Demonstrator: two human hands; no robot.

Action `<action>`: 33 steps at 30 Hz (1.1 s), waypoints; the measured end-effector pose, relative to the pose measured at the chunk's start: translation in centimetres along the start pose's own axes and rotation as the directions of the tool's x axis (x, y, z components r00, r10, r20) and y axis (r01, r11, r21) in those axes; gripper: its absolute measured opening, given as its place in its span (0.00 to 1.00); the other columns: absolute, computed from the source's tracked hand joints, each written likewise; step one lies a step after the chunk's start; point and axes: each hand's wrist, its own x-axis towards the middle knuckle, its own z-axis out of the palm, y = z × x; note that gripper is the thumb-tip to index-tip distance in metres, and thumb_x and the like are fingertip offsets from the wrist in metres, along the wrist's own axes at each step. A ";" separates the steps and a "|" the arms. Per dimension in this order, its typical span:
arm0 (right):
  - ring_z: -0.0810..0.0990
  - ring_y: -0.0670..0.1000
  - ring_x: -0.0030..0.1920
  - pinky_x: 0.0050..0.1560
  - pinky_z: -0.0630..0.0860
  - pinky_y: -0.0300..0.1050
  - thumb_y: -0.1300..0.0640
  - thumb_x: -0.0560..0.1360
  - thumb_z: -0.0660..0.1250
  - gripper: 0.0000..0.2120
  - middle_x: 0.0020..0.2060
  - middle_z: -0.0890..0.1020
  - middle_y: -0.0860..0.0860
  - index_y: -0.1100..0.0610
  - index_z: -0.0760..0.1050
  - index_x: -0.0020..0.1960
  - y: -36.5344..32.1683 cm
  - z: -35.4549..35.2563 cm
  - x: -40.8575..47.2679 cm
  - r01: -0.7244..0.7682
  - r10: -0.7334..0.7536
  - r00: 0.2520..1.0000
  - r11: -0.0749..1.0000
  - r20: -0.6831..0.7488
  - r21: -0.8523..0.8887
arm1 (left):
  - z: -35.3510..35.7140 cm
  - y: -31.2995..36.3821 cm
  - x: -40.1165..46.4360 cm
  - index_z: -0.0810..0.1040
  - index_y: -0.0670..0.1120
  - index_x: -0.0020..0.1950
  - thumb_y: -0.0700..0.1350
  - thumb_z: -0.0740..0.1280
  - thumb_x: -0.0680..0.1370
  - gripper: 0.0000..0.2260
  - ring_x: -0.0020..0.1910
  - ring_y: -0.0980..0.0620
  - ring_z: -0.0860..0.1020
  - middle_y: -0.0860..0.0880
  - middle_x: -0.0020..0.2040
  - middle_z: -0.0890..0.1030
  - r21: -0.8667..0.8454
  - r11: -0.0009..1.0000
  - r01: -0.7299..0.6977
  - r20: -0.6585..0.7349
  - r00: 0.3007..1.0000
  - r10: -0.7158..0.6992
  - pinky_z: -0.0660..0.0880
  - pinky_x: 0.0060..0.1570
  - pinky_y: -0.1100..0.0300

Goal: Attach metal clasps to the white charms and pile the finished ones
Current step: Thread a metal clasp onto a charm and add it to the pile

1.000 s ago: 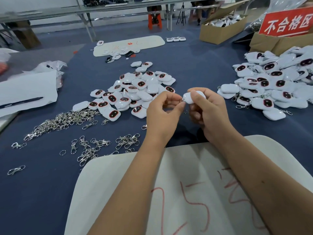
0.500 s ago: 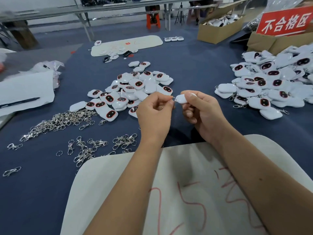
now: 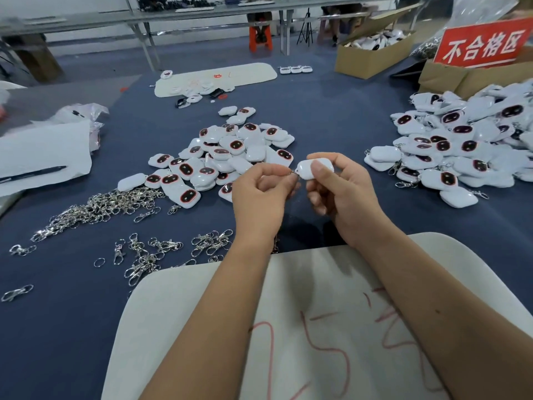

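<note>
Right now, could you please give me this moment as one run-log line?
step: fitting clasp | left hand: pinches clasp | right hand: holds charm | finished pile: right

Red sign (image 3: 481, 44) reads 不合格区; board (image 3: 331, 327) perhaps "25".

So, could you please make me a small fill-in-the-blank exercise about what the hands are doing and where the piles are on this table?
1. The right hand holds one white ____ above the blue table.
2. The left hand pinches a small metal ____ at the edge of that piece.
3. The loose clasps lie on the person's ____ side.
4. The sign on the cardboard box is ____ with white characters.

Missing words: charm; clasp; left; red
</note>
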 end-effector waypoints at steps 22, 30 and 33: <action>0.72 0.47 0.27 0.24 0.66 0.37 0.56 0.84 0.65 0.07 0.31 0.77 0.50 0.58 0.80 0.54 -0.4 -0.1 -0.1 -0.056 0.060 0.997 0.995 -0.045 0.079 | 0.6 -0.1 -0.5 0.82 0.44 0.47 0.36 0.72 0.77 0.04 0.40 0.51 0.83 0.47 0.39 0.84 0.146 0.981 -0.125 0.058 0.991 0.118 0.80 0.46 0.58; 0.72 0.47 0.29 0.25 0.67 0.37 0.57 0.84 0.65 0.08 0.33 0.77 0.51 0.59 0.79 0.57 -0.3 -0.1 0.1 -0.088 0.090 0.996 0.990 -0.009 0.111 | 0.8 0.2 -0.4 0.81 0.42 0.45 0.31 0.72 0.76 0.07 0.36 0.52 0.83 0.45 0.35 0.83 -0.255 0.962 0.095 0.055 0.995 -0.084 0.80 0.42 0.62; 0.72 0.47 0.28 0.25 0.66 0.37 0.56 0.83 0.67 0.07 0.32 0.76 0.51 0.59 0.80 0.53 -0.2 -0.1 0.0 -0.078 0.080 0.996 0.995 -0.033 0.060 | 0.2 0.1 0.0 0.83 0.45 0.41 0.33 0.73 0.76 0.08 0.35 0.53 0.81 0.49 0.35 0.83 0.134 0.982 -0.136 0.034 0.991 0.133 0.79 0.42 0.59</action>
